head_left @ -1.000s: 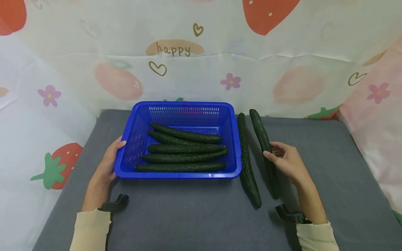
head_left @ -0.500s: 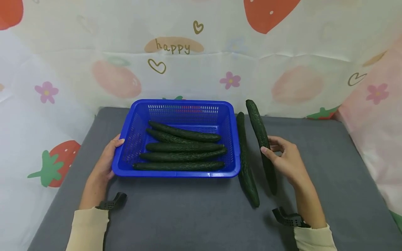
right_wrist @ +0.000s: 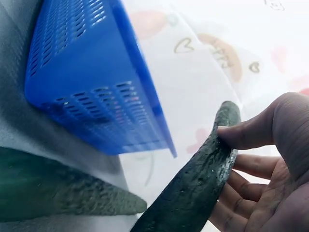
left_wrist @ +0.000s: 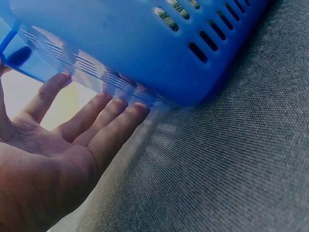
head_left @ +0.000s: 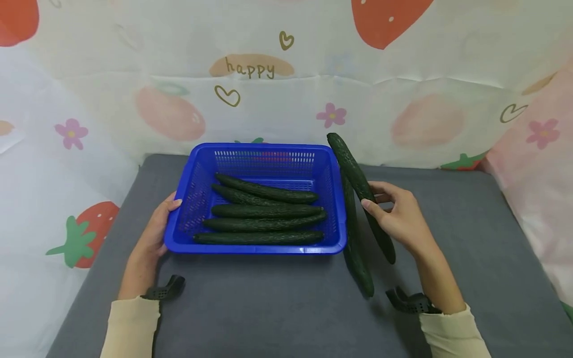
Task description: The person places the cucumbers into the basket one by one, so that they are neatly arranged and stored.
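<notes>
A blue plastic basket [head_left: 255, 249] with slotted walls stands on the table, several dark green cucumbers [head_left: 268, 211] lying crosswise inside. My left hand [head_left: 154, 226] holds its left side, thumb over the rim; in the left wrist view the fingers of that hand [left_wrist: 72, 140] touch the outer wall. Between thumb and fingers, my right hand [head_left: 398, 214] grips another cucumber [head_left: 356, 181], raised off the table and tilted, its far end near the basket's back right corner. The right wrist view shows this cucumber [right_wrist: 193, 188] pinched under the thumb.
One more cucumber [head_left: 358, 263] lies on the grey tablecloth [head_left: 259, 308] along the basket's right side, partly beneath the raised one. A printed curtain [head_left: 277, 109] hangs behind the table. Each wrist wears a black camera mount [head_left: 414, 302].
My right hand has lifted the cucumber off the table and moved it left and upward, its far end swinging toward the basket. The left hand keeps its hold on the basket.
</notes>
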A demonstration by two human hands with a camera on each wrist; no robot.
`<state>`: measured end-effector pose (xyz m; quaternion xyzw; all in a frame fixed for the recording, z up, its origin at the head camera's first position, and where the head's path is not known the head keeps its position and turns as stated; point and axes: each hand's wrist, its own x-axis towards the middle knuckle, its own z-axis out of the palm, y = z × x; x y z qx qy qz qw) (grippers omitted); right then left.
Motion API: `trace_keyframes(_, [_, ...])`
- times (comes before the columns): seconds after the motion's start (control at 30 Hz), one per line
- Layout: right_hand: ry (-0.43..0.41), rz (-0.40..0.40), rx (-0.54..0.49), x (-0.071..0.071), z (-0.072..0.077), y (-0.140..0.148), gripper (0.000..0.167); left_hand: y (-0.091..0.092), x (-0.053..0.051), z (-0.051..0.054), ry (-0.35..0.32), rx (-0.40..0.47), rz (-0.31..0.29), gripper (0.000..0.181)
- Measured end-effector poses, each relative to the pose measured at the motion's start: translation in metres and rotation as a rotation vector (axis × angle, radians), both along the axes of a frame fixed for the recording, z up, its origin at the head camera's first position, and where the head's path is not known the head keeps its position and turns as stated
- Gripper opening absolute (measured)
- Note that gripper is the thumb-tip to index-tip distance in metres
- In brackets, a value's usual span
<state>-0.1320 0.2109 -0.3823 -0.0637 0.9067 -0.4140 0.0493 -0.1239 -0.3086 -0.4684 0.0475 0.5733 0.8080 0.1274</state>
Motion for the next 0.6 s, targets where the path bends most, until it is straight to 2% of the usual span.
trace_keyframes(0.3, [0.058,0.08,0.042,-0.006,0.018,-0.018,0.052,0.0,0.001,0.001,0.01,-0.039,-0.013,0.037])
trace_keyframes(0.6, [0.098,0.179,0.063,-0.024,0.027,-0.031,0.047,0.001,-0.002,0.001,0.032,-0.021,-0.023,0.037])
